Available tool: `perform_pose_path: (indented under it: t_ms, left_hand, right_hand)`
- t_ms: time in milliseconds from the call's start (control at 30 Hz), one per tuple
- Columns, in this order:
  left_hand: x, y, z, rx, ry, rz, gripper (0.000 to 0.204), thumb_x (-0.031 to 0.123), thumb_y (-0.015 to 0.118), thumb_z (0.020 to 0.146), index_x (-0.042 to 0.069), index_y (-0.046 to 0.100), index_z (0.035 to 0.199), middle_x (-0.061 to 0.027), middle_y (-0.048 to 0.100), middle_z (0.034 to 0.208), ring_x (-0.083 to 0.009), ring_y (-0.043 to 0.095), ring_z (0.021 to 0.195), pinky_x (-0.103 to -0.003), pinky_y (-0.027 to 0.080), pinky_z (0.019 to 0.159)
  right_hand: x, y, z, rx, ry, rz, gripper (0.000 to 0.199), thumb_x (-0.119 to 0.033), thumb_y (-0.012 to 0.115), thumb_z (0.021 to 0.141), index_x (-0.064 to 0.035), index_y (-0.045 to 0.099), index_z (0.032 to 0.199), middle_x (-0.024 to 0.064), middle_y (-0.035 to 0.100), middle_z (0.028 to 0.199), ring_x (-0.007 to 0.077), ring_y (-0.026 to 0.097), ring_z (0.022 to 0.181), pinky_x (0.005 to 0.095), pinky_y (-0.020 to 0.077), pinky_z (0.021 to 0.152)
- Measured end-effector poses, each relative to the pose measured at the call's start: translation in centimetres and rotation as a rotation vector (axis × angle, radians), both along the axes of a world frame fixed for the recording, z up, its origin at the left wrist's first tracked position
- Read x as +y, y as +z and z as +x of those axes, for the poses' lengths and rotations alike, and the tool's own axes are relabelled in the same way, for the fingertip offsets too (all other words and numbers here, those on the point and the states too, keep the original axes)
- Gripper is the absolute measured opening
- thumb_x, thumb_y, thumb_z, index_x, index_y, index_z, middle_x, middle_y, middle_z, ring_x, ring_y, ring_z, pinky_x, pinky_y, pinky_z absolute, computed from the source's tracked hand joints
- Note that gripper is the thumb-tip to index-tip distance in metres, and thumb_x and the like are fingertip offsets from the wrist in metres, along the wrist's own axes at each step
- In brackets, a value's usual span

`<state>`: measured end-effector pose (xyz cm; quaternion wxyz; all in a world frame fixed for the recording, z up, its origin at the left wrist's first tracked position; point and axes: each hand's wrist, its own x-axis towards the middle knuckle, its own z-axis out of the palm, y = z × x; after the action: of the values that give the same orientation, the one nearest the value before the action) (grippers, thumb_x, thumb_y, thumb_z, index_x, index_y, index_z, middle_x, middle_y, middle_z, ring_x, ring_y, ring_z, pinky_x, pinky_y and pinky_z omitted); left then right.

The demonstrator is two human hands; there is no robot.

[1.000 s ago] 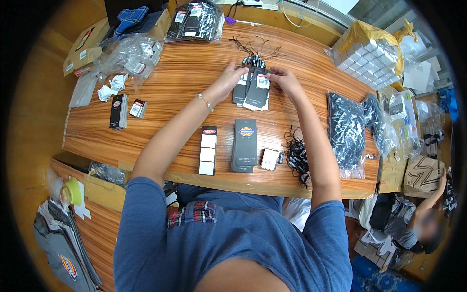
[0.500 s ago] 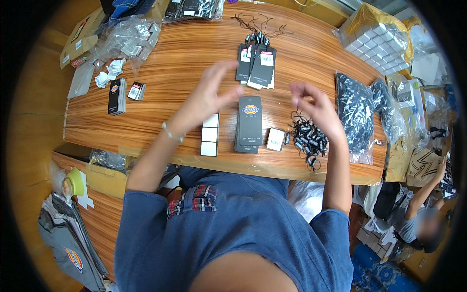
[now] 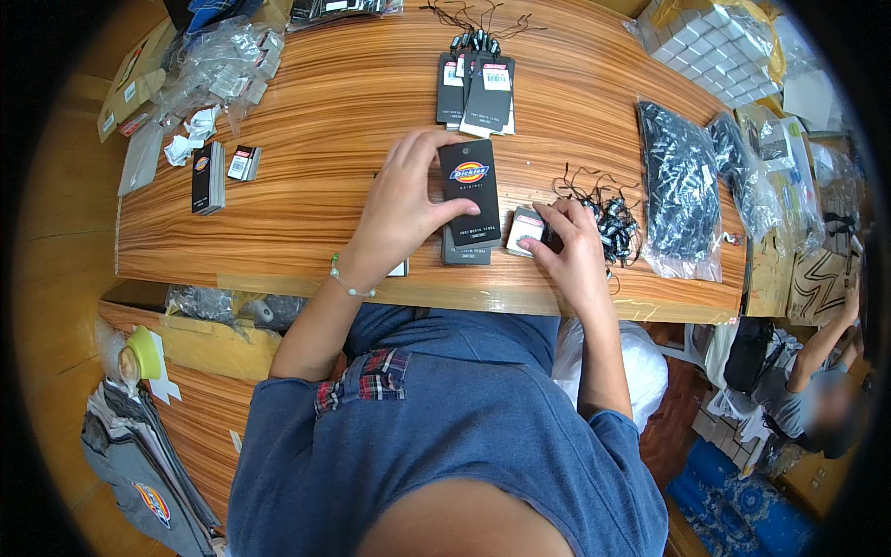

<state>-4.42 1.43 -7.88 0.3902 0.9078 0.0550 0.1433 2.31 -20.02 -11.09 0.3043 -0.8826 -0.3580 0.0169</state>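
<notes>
My left hand [image 3: 401, 200] is closed on a dark grey hang tag [image 3: 471, 209], thumb on its front and fingers at its upper left edge. The tag lies over a stack of like tags [image 3: 466, 256] near the table's front edge. Just to the right, my right hand [image 3: 574, 246] pinches at a small stack of white-faced cards [image 3: 524, 229], thumb and fingertips on it. Black string loops [image 3: 615, 227] with small fasteners lie heaped beyond that hand. Farther back rests a fanned pile of strung hang tags [image 3: 487, 93]. My left hand mostly hides a row of white labels [image 3: 400, 269].
On the left stand a stack of dark tags [image 3: 208, 181] and a smaller card stack [image 3: 243, 163], near crumpled paper [image 3: 192, 135] and plastic bags [image 3: 227, 70]. A filled clear bag [image 3: 682, 186] and wrapped white boxes [image 3: 713, 51] lie right. Another person [image 3: 817, 408] is at far right.
My left hand has come down onto the grey hang tag and gripped it. My right hand has moved down and left to the small card stack. The whole view has shifted slightly.
</notes>
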Motion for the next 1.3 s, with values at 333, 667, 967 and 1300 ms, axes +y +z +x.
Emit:
perform_pose_path:
  t_ms: [333,667,967,1300]
  left_hand:
    - [0.7,-0.6,-0.8,0.174,-0.095,-0.916,0.034,0.003,0.059,0.081,0.0,0.043,0.111,-0.0091,0.062,0.088,-0.0068,0.057,0.076,-0.018,0.045,0.06]
    - [-0.2,0.2,-1.0,0.093,-0.081,-0.987,0.032,0.0,0.052,0.084,-0.001,0.042,0.115,-0.0129,0.062,0.09,-0.0126,0.06,0.083,-0.021,0.049,0.069]
    - [-2.8,-0.2,-1.6,0.109,-0.089,-0.786,0.035,-0.005,0.054,0.081,0.0,0.045,0.114,-0.0124,0.062,0.088,-0.0115,0.06,0.084,-0.02,0.048,0.068]
    - [-3.0,0.2,-2.0,0.178,-0.117,-0.833,0.037,-0.006,0.055,0.08,-0.001,0.044,0.115,-0.012,0.061,0.089,-0.011,0.059,0.084,-0.019,0.047,0.071]
  right_hand:
    - [-1.2,0.3,-0.3,0.531,-0.192,0.365,0.013,-0.002,0.064,0.073,0.0027,0.063,0.086,-0.0004,0.046,0.055,0.0059,0.038,0.052,0.021,0.0333,0.049]
    - [-0.7,-0.7,1.0,0.064,-0.115,0.158,0.016,-0.005,0.066,0.07,-0.0009,0.064,0.086,0.01,0.049,0.073,0.023,0.05,0.074,0.0328,0.0408,0.069]
    - [-1.1,1.3,0.5,0.313,-0.1,0.184,0.013,-0.004,0.064,0.073,0.0014,0.063,0.085,0.009,0.058,0.071,0.0152,0.052,0.065,0.0259,0.0407,0.059]
    - [-1.7,1.7,0.6,0.636,-0.082,0.385,0.02,-0.003,0.066,0.072,0.0011,0.062,0.091,0.0023,0.056,0.074,0.0077,0.048,0.064,0.022,0.0398,0.06]
